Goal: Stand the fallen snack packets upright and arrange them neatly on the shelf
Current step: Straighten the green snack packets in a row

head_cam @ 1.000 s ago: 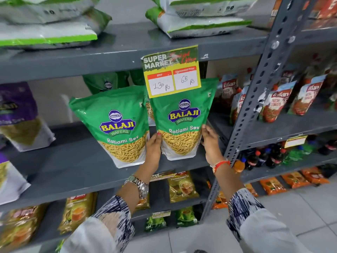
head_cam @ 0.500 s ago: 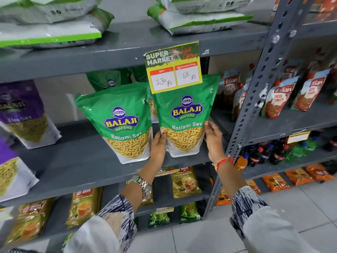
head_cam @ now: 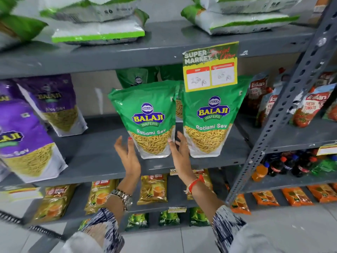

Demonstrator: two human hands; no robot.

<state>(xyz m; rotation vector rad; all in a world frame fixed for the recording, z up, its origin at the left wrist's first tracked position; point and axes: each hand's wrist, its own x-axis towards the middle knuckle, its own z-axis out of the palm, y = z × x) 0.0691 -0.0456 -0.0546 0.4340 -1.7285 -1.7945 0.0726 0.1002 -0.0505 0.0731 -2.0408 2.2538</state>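
Observation:
Two green Balaji Ratlami Sev packets stand upright side by side on the grey middle shelf [head_cam: 94, 156]. My hands flank the left packet [head_cam: 147, 121] at its lower corners. My left hand [head_cam: 127, 154] has spread fingers, with the thumb touching the packet's lower left edge. My right hand [head_cam: 179, 150] sits in the gap between this packet and the right packet [head_cam: 211, 115], fingertips against the left packet's right edge. Neither hand closes around anything. More green packets [head_cam: 136, 78] show behind, partly hidden.
Purple Aloo Sev packets [head_cam: 54, 105] lean on the same shelf at the left. A yellow price card [head_cam: 210, 66] hangs over the right packet. A perforated steel post [head_cam: 284, 110] rises at the right, with ketchup pouches [head_cam: 310, 106] beyond. White-green bags [head_cam: 98, 31] lie flat above.
Both hands left the right green packet and moved left to either side of the left green packet. The view has shifted left, so the shelf contents appear further right.

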